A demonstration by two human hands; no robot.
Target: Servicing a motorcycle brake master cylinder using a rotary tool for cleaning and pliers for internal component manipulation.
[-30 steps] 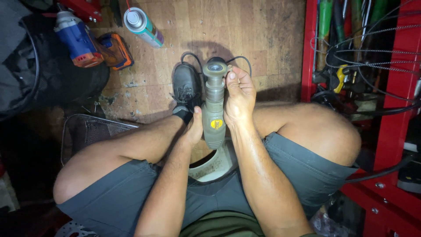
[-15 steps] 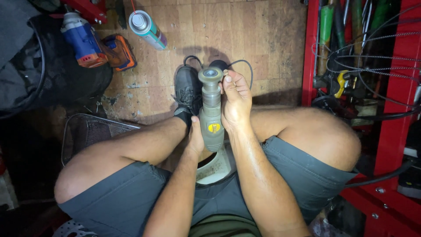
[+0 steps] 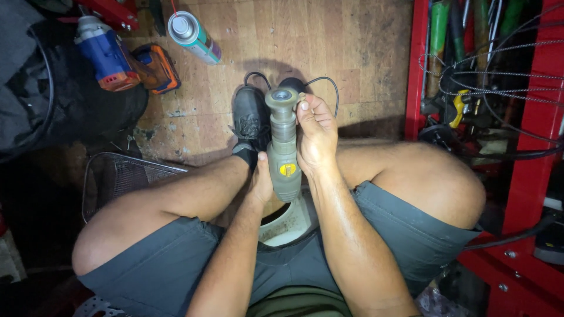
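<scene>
spray can [image 3: 194, 37] top left | blue-orange power tool [image 3: 106, 54] beside it | wire basket [image 3: 126, 179] left | red rack [image 3: 531, 194] right

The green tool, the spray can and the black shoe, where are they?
green tool [image 3: 284, 154], head view, on the middle of its body.
spray can [image 3: 194, 36], head view, on its side below the cap.
black shoe [image 3: 249, 120], head view, on its laces.

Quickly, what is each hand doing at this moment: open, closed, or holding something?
Left hand: closed around the lower body of the grey-green power tool, thumb on it.
Right hand: closed on the same tool's upper part, near its round head.
</scene>
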